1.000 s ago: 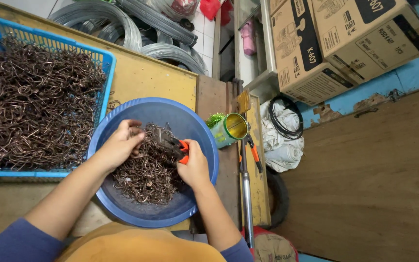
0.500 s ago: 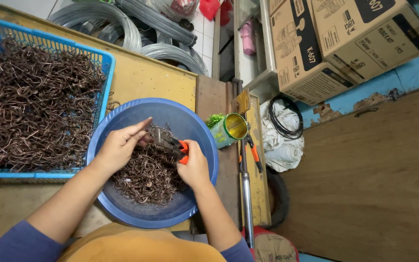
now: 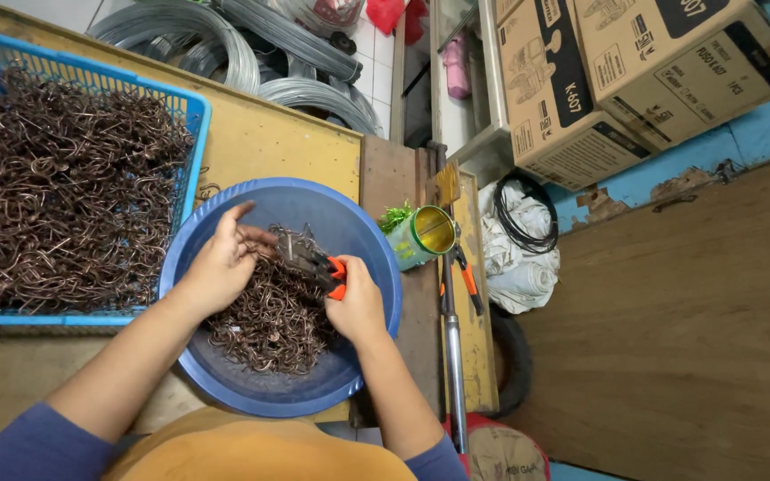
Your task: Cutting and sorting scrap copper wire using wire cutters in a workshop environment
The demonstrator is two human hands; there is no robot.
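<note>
A round blue basin (image 3: 363, 239) sits in front of me with a heap of bent brown wire hooks (image 3: 269, 321) in it. My right hand (image 3: 356, 307) grips orange-handled pliers (image 3: 318, 264), whose jaws point left over the heap. My left hand (image 3: 220, 263) pinches a wire hook at the plier jaws, fingers partly spread. Both hands are over the basin's middle.
A blue plastic crate (image 3: 191, 111) full of the same brown hooks stands to the left on the wooden bench. A green tin can (image 3: 421, 236) lies right of the basin beside a long tool with orange grips (image 3: 465, 276). Wire coils (image 3: 225, 44) and cardboard boxes (image 3: 634, 71) lie beyond.
My left hand has lifted off the heap and brought a hook up to the plier jaws. The right hand has stayed in place on the pliers.
</note>
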